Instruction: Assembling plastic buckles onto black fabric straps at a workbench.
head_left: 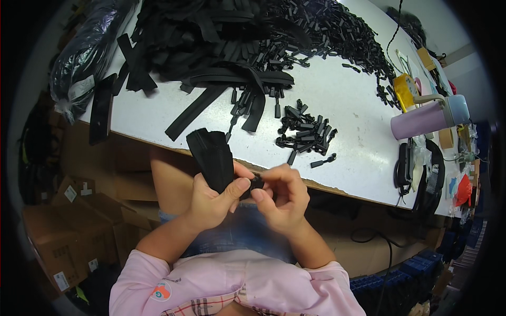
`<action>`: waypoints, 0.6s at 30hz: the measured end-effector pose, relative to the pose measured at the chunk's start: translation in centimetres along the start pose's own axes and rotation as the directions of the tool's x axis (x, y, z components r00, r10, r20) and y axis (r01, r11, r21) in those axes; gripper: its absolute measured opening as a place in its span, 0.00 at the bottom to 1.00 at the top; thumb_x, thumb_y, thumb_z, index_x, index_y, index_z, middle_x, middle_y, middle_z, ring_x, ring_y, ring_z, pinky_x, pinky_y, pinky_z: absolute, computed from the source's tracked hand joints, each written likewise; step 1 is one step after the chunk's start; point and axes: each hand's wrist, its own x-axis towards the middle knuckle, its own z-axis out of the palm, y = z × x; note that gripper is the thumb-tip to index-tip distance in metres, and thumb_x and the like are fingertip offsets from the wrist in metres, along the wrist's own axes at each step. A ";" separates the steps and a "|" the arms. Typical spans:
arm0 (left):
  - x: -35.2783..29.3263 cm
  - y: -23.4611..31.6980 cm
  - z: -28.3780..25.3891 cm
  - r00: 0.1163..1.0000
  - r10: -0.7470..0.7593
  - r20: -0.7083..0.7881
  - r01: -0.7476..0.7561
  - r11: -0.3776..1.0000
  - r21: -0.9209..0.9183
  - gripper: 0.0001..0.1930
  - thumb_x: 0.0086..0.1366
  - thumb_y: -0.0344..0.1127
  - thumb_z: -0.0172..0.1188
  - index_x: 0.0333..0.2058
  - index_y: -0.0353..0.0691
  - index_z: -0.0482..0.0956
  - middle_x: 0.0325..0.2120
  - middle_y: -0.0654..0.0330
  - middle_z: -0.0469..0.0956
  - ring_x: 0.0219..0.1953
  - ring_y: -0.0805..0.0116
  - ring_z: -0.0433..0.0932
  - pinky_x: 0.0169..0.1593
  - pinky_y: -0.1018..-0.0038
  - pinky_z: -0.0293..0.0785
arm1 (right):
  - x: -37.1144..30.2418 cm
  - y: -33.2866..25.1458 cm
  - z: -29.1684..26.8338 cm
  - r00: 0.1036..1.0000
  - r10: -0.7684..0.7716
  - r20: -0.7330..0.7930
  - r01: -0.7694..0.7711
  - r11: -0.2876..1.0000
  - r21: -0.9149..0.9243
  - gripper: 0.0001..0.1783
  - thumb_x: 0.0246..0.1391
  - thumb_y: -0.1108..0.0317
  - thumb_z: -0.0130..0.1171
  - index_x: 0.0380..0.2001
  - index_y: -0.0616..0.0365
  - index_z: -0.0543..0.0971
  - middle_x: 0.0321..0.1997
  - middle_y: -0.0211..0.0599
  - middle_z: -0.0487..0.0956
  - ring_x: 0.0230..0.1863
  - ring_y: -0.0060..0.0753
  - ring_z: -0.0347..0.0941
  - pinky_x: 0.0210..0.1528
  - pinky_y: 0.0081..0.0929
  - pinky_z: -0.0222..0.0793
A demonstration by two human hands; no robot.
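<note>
My left hand is closed round a folded bundle of black zipper tape strips, held over my lap by the table's front edge. Between both hands sits a small black piece that looks like a zipper slider, at the lower end of the strips. My right hand pinches at it with thumb and fingers, which partly cover it. Just beyond, on the white table, lies a small heap of black zipper sliders with long pulls.
A tangle of black strips and a large spread of sliders cover the table's far side. A dark phone-like slab juts over the left edge, beside a plastic-wrapped bundle. Rightward lies a lilac bottle. Cardboard boxes stand at lower left.
</note>
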 end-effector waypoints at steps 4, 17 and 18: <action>0.0 -0.3 0.1 0.985 0.165 0.056 -0.172 0.972 0.158 0.05 0.57 0.31 0.53 0.29 0.35 0.71 0.23 0.65 0.70 0.24 0.82 0.66 0.28 0.85 0.63 | 1.4 -0.3 -1.2 0.927 0.233 0.293 -0.289 0.943 0.165 0.05 0.43 0.74 0.57 0.25 0.63 0.72 0.17 0.26 0.69 0.17 0.08 0.58 0.17 0.10 0.53; 0.4 -0.7 -1.0 0.980 0.078 0.181 -0.122 0.962 0.243 0.10 0.59 0.37 0.51 0.32 0.35 0.70 0.25 0.67 0.70 0.26 0.82 0.65 0.29 0.84 0.63 | 2.7 -1.1 0.1 0.943 -0.303 0.137 0.333 0.873 -0.357 0.13 0.37 0.76 0.60 0.31 0.63 0.74 0.22 0.35 0.70 0.15 0.23 0.63 0.16 0.17 0.60; 0.2 -1.0 -1.1 0.984 0.025 0.178 -0.062 0.977 0.202 0.10 0.58 0.37 0.52 0.32 0.35 0.70 0.24 0.67 0.69 0.26 0.83 0.65 0.29 0.85 0.63 | 2.5 -1.1 0.0 0.943 -0.304 0.133 0.332 0.871 -0.361 0.13 0.37 0.76 0.60 0.31 0.63 0.74 0.22 0.35 0.70 0.15 0.23 0.63 0.16 0.17 0.60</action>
